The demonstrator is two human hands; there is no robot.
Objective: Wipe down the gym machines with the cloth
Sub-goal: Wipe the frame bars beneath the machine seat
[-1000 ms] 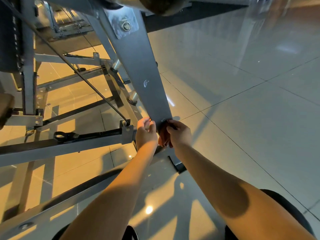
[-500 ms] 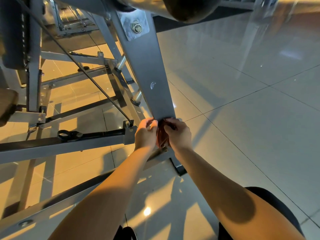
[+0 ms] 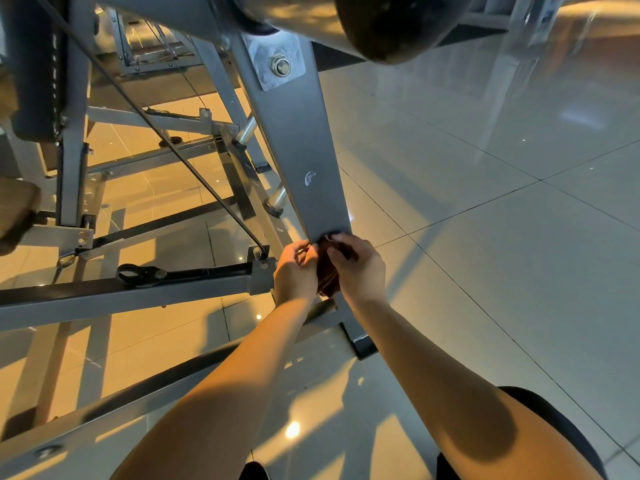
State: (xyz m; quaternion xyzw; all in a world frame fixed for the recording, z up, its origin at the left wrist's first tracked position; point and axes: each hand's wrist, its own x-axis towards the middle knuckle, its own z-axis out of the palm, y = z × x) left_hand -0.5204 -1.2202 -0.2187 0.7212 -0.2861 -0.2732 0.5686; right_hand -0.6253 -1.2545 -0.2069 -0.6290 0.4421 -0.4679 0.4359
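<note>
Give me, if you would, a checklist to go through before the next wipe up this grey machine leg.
1. Cloth set against the grey leg: ok, at its lower part.
2. Left hand grips the cloth: ok.
3. Right hand grips the cloth: ok.
4. Leg face unobstructed up to the bolt plate: ok, only a small pale mark on it.
5. Cloth covers the leg's far side: cannot tell, hidden.
</note>
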